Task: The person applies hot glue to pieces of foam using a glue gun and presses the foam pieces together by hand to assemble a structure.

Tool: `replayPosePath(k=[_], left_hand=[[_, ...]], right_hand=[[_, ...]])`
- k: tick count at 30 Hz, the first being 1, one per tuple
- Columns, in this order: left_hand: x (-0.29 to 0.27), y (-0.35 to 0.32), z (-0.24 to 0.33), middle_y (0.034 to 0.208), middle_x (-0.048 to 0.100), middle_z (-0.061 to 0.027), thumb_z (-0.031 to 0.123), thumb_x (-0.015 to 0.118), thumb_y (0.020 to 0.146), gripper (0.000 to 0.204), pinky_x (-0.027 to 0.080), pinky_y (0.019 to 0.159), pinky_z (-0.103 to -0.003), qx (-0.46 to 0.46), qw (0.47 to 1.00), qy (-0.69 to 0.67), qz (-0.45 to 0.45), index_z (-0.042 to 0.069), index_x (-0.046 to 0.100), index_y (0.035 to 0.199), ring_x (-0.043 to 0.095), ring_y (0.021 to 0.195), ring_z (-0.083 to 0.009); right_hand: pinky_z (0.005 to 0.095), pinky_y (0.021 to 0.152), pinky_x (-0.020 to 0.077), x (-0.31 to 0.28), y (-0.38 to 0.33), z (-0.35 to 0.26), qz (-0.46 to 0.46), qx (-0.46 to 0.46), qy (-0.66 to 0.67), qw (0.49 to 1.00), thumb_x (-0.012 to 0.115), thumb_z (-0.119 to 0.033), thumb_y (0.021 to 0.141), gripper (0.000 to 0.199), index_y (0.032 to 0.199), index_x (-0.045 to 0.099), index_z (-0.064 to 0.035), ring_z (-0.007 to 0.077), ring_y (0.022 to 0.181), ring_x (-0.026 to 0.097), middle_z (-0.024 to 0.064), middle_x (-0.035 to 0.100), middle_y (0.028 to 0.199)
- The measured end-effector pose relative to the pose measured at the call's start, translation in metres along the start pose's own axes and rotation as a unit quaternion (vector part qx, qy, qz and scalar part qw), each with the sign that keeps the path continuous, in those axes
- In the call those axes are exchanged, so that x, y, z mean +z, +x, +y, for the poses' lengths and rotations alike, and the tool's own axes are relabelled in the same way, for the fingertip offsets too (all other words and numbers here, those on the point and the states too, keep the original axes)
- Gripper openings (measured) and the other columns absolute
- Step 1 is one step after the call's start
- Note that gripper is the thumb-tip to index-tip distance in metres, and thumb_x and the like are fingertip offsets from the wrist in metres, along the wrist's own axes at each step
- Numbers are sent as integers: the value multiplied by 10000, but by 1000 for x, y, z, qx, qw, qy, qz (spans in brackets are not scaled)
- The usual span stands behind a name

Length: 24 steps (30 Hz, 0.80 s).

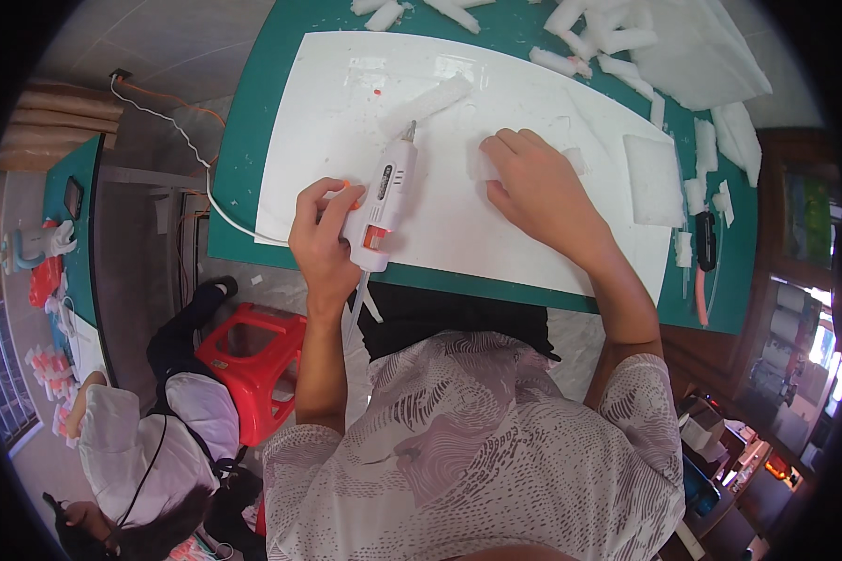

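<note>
Left hand [326, 234] grips our glue gun [381, 201] near the sheet's [346, 140] front edge, nozzle toward a foam strip [428, 103]. Right hand [538, 192] presses flat on a foam piece [485, 166]. Hot glue could drip astray or burn our fingers.

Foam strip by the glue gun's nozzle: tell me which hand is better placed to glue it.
Left, probably. The left hand grips the glue gun, its nozzle almost at the foam strip. The right hand presses a foam piece on the white sheet.

Green table [253, 122]: white board [458, 215], foam pieces [617, 42], knife [705, 241]
</note>
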<state>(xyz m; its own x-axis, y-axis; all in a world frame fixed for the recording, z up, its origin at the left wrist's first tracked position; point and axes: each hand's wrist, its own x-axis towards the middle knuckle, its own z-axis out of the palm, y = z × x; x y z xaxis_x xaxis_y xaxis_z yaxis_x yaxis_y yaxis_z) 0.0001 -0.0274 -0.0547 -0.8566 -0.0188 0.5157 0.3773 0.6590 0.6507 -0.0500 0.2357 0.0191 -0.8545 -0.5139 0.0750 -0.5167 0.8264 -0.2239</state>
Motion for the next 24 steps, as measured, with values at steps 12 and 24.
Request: replayPosePath(k=[12, 24], left_hand=[[1, -1, -1, 1133, 631, -114, 16, 820, 613, 479, 543, 616, -316, 2, 1000, -7, 1, 31, 729, 1083, 657, 773, -216], [0, -1, 1, 1136, 630, -115, -10, 805, 611, 478, 546, 618, -313, 1, 1000, -4, -2, 26, 728, 1081, 655, 773, -211]], right_hand=[[404, 829, 548, 0, 0, -1, -3, 3, 6, 1000, 692, -79, 812, 256, 1029, 596, 16, 305, 984, 611, 148, 625, 1026], [408, 834, 547, -1, 0, -2, -5, 8, 12, 1000, 684, -72, 809, 263, 1041, 601, 21, 310, 987, 610, 153, 628, 1030]])
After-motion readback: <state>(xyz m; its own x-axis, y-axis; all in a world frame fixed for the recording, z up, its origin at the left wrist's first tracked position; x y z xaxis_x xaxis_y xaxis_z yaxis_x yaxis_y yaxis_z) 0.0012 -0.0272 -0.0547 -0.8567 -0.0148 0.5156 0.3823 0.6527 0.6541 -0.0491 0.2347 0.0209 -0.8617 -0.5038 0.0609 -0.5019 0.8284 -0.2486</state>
